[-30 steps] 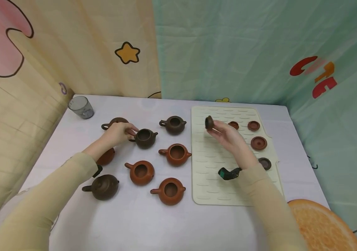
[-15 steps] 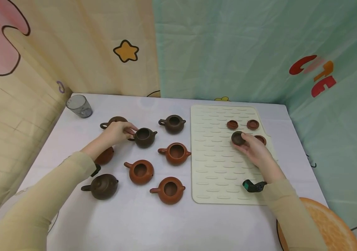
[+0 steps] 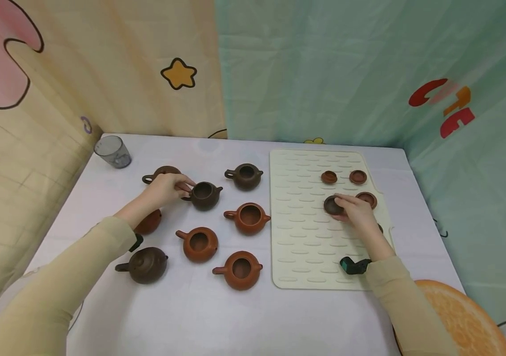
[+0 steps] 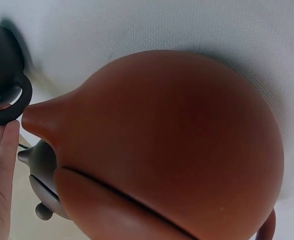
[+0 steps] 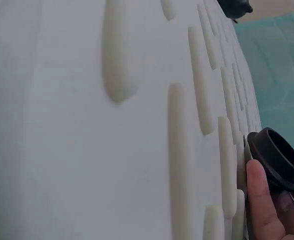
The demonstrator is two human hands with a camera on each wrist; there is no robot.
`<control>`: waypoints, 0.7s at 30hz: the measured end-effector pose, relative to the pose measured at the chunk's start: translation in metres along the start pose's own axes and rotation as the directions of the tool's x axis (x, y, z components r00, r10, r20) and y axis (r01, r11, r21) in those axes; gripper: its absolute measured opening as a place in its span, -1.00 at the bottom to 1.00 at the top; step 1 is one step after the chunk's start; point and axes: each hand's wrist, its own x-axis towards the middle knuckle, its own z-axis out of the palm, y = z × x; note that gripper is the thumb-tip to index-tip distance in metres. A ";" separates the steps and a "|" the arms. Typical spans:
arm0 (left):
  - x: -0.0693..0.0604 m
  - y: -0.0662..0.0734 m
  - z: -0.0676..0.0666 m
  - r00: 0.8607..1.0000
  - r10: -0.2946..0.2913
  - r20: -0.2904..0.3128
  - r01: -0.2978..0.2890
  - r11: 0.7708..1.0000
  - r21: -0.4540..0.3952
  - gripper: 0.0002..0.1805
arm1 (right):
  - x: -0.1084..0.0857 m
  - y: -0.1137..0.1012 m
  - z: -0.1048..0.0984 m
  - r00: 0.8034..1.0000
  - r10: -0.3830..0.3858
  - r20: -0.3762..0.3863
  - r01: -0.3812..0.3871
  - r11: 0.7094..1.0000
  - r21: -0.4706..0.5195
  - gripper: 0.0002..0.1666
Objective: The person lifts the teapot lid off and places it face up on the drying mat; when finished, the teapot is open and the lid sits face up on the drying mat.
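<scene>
By its handle, my left hand (image 3: 167,190) pinches a dark brown teapot (image 3: 205,196) that stands lidless on the table. In the left wrist view the fingertips meet the handle (image 4: 12,107) of that pot, and a lidded red-brown teapot (image 4: 172,135) fills the foreground. My right hand (image 3: 357,212) holds a dark teapot lid (image 3: 333,205), hollow side up, low at the white ridged mat (image 3: 295,237). Close up, in the right wrist view, the fingers grip the sides of the lid (image 5: 277,157); its underside rim faces outward.
Red-brown lids (image 3: 358,177) lie on the mat's right part. One dark lid (image 3: 380,228) is mostly hidden by my right hand. Open teapots (image 3: 250,218) stand mid-table; lidded ones (image 3: 148,265) are at the left. A clear glass (image 3: 114,152) stands at the back left.
My right hand has moved the dark lid from the mat's left side rightward and toward me, turning it hollow side up and lowering it. The left hand and its teapot have stayed put.
</scene>
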 end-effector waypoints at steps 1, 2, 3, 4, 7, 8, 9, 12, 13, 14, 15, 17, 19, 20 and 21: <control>0.000 0.000 0.000 1.000 -0.001 0.000 0.001 1.000 0.000 -0.69 | 0.001 0.000 0.000 1.000 0.003 -0.007 -0.003 1.000 -0.014 -0.38; 0.001 0.000 0.000 1.000 -0.002 0.000 0.002 1.000 0.001 -0.69 | 0.001 0.000 -0.001 1.000 0.004 -0.012 -0.004 1.000 -0.030 -0.38; 0.001 0.000 0.000 1.000 -0.001 -0.001 0.001 1.000 0.003 -0.69 | 0.001 0.000 -0.001 1.000 0.003 -0.020 -0.004 0.999 -0.048 -0.39; 0.001 0.000 0.000 1.000 -0.002 -0.001 0.002 1.000 0.002 -0.69 | 0.001 0.000 -0.001 1.000 0.002 -0.022 -0.003 0.998 -0.058 -0.39; 0.001 0.000 -0.001 1.000 -0.009 0.002 0.009 1.000 0.001 -0.69 | 0.001 0.000 -0.001 1.000 -0.015 -0.023 0.013 0.994 -0.110 -0.42; 0.001 -0.001 -0.001 1.000 -0.011 0.003 0.011 1.000 0.001 -0.69 | 0.000 0.000 0.000 0.999 -0.029 -0.023 0.026 0.990 -0.135 -0.42; 0.001 -0.001 -0.002 1.000 -0.012 0.003 0.012 1.000 0.000 -0.69 | 0.000 0.000 0.001 0.999 -0.039 -0.026 0.035 0.987 -0.160 -0.43; 0.001 -0.001 -0.002 1.000 -0.014 0.005 0.014 1.000 -0.004 -0.68 | 0.000 -0.001 0.003 0.998 -0.059 -0.033 0.051 0.978 -0.201 -0.44; 0.001 -0.001 -0.002 1.000 -0.015 0.006 0.015 1.000 -0.005 -0.68 | 0.000 -0.001 0.004 0.998 -0.060 -0.034 0.051 0.976 -0.210 -0.44; 0.001 0.000 -0.002 1.000 -0.015 0.007 0.015 1.000 -0.008 -0.68 | 0.000 -0.001 0.004 0.998 -0.059 -0.033 0.050 0.975 -0.218 -0.44; 0.001 0.000 -0.002 1.000 -0.015 0.007 0.015 1.000 -0.009 -0.68 | 0.001 -0.001 0.004 0.998 -0.056 -0.032 0.047 0.974 -0.221 -0.43; 0.001 0.000 -0.002 1.000 -0.016 0.011 0.016 1.000 -0.011 -0.68 | 0.001 0.000 0.003 0.998 -0.057 -0.025 0.049 0.971 -0.233 -0.42; 0.001 0.000 -0.001 1.000 -0.015 0.012 0.016 1.000 -0.011 -0.69 | 0.001 0.000 0.003 0.998 -0.060 -0.018 0.053 0.966 -0.252 -0.40; 0.001 0.000 -0.001 1.000 -0.015 0.013 0.015 1.000 -0.011 -0.69 | 0.001 0.000 0.003 0.998 -0.058 -0.017 0.052 0.966 -0.255 -0.40; 0.001 0.000 -0.001 1.000 -0.016 0.014 0.016 1.000 -0.011 -0.69 | 0.002 0.001 0.003 0.998 -0.058 -0.017 0.052 0.964 -0.259 -0.40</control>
